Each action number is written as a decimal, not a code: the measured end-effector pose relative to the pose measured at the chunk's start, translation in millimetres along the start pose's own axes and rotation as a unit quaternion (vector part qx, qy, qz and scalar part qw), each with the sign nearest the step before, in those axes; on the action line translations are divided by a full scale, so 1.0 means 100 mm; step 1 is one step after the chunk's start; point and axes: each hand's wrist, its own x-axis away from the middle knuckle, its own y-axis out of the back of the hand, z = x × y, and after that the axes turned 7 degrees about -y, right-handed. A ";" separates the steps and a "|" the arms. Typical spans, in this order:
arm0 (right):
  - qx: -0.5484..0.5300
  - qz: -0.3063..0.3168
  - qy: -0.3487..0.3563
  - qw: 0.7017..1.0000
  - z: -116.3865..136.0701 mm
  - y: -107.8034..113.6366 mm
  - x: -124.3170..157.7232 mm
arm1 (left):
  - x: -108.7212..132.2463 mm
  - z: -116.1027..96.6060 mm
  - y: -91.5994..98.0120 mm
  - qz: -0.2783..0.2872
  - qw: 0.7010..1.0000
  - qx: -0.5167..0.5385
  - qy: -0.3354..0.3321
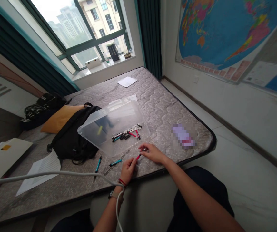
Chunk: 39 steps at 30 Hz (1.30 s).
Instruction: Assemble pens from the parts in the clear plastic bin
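Observation:
Near the mattress's front edge, a red pen (138, 157) with a dark part bridges my two hands. The fingers of my left hand (128, 169) pinch its red lower end. My right hand (154, 154) is closed on the dark upper part, and its fingers hide some of it. Just beyond, a clear plastic bin (109, 120) holds several pen parts (126, 134) in black, white, red and teal. Left of my left hand lie a teal pen (115, 162) and, farther left, another teal and black pen (98, 164).
A black backpack (76, 137) leans by the bin, with a yellow cushion (62, 117) behind it. Paper sheets (40, 172) lie at left, and a white cable (80, 173) crosses over my left wrist. A blurred purple item (183, 136) rests at right on the mattress (161, 109).

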 end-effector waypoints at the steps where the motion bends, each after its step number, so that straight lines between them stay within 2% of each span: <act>1: -0.016 0.007 -0.013 1.000 0.00 0.00 0.01 | 0.01 0.00 -0.01 -0.003 1.000 -0.003 -0.004; 5: 0.000 0.023 -0.084 0.996 -0.01 0.00 0.02 | 0.03 0.00 -0.04 -0.014 1.000 -0.001 -0.008; 9: -0.036 0.033 -0.050 0.998 0.02 -0.02 0.03 | 0.03 0.00 -0.05 -0.018 0.999 0.034 0.001; 11: -0.059 0.048 -0.069 0.995 0.04 -0.04 0.04 | 0.03 0.00 -0.04 -0.019 0.999 0.036 -0.002; 14: -0.033 0.055 -0.098 0.993 0.06 -0.05 0.05 | 0.03 -0.03 -0.04 -0.015 1.000 0.018 -0.008; 20: -0.048 0.013 -0.031 0.998 0.05 -0.03 0.05 | 0.04 -0.04 -0.04 -0.026 1.000 0.006 -0.012; 25: -0.088 0.031 -0.044 0.995 0.05 -0.04 0.02 | 0.04 0.01 -0.06 -0.033 0.999 0.031 -0.003; 27: -0.143 -0.002 -0.051 0.988 0.03 -0.02 -0.01 | 0.04 0.04 -0.06 -0.042 0.998 0.056 0.005; 32: -0.252 -0.154 -0.076 0.953 -0.05 0.04 -0.13 | 0.02 0.08 -0.07 -0.077 0.990 0.111 0.030; 39: -0.289 -0.164 -0.100 0.938 -0.10 0.04 -0.18 | 0.01 0.05 -0.08 -0.080 0.989 0.125 0.020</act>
